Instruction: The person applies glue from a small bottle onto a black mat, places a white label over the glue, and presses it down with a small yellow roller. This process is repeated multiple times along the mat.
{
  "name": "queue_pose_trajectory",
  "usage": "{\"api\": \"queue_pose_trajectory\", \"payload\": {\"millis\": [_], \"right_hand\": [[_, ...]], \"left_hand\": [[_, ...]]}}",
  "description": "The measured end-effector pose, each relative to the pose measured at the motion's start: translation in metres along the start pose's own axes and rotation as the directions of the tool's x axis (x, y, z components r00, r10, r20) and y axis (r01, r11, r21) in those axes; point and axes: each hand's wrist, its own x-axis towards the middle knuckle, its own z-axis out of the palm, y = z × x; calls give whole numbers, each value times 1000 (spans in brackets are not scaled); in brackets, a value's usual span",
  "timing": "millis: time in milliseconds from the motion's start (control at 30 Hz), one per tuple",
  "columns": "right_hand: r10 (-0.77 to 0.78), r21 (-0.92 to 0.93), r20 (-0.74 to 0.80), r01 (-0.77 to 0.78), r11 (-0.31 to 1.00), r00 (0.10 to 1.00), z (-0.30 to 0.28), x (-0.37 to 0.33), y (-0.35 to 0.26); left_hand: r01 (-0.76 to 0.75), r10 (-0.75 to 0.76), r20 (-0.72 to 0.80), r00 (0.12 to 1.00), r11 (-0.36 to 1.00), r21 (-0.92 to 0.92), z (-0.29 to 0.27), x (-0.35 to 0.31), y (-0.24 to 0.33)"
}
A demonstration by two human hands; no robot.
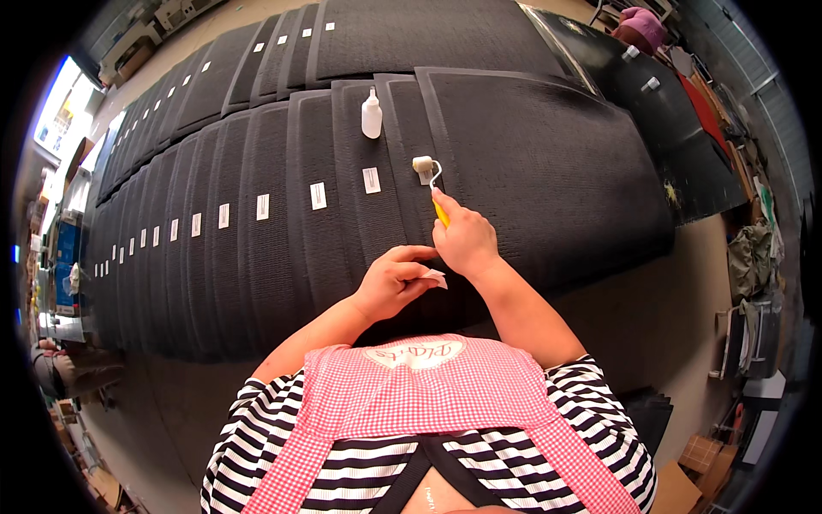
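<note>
My right hand [465, 236] is closed around the yellow handle of a small roller [423, 164]. Its pale roller head rests on or just over a white label [425, 178] on a black mat [401, 128], partly covering that label. Closer to my body, my left hand [394, 283] pinches a small white piece of paper [437, 277] between thumb and fingers. Beyond both hands a white squeeze bottle [371, 116] stands on the mats. A white label [371, 180] lies on the neighbouring mat to the left.
Overlapping black mats fan out leftward, several bearing white labels [263, 206]. A second row of mats [428, 34] lies behind. At the far right is a dark table [685, 146] with small white objects; a person in pink [642, 27] bends beside it. Cardboard boxes [706, 454] sit lower right.
</note>
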Motion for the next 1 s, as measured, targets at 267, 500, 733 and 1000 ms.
{"api": "queue_pose_trajectory", "payload": {"millis": [267,500,733,1000], "right_hand": [[37,4,40,-37,999,999,-4,0,-6],[8,36,6,-9,999,1000,0,10,3],[99,59,47,-102,993,994,7,21,15],[47,225,-116,-20,974,992,4,-5,26]], "left_hand": [[-18,18,-9,1000,1000,10,-1,3,0],[6,-6,0,1000,1000,8,-2,2,6],[10,-10,8,1000,1000,6,-2,2,1],[18,-18,14,1000,1000,-14,-3,3,4]]}}
